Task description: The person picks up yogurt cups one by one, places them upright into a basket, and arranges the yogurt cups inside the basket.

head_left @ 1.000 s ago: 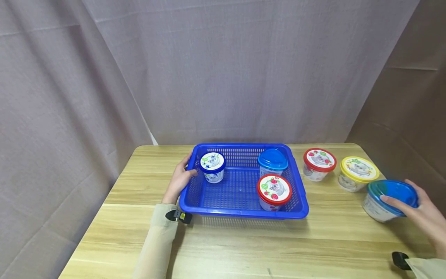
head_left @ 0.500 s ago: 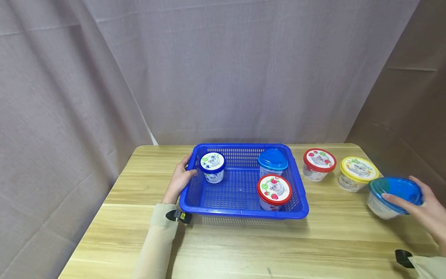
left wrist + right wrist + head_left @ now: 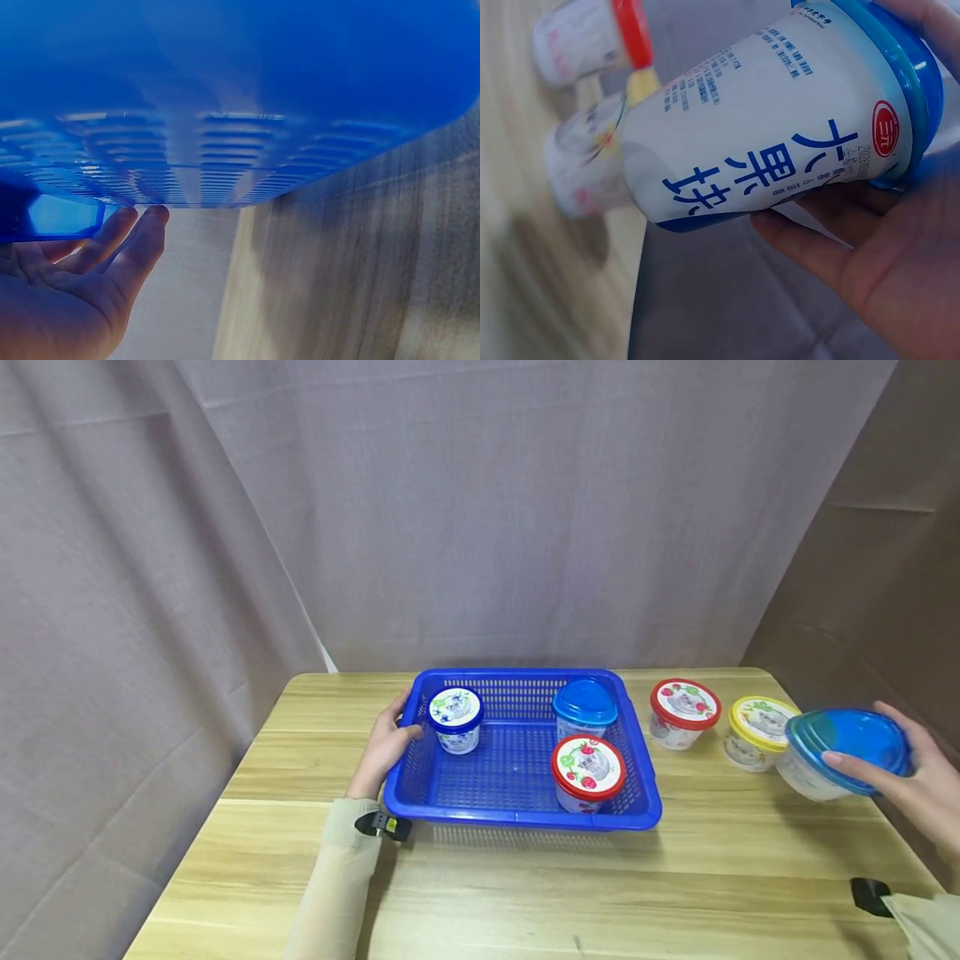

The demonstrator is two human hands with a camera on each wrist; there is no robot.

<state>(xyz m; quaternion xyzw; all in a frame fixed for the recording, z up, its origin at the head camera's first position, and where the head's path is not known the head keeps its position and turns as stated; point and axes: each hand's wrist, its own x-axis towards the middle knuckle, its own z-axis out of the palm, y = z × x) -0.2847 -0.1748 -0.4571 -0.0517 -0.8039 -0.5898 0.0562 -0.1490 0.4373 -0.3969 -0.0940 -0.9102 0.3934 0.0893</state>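
Right hand point(image 3: 911, 777) gripped blue-lidded yogurt tub point(image 3: 847, 747), tilted, apparently clear of desk point(image 3: 525, 885), near yellow-lidded tub point(image 3: 757, 727). Left hand point(image 3: 386, 750) held blue plastic basket point(image 3: 517, 817) by its rim. Step looked like a one-handed lift; next move seemed to need firm grip, clearance past neighbour.

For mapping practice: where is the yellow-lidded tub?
In the head view, the yellow-lidded tub stands right of the basket, between a red-lidded tub and the held blue-lidded tub.
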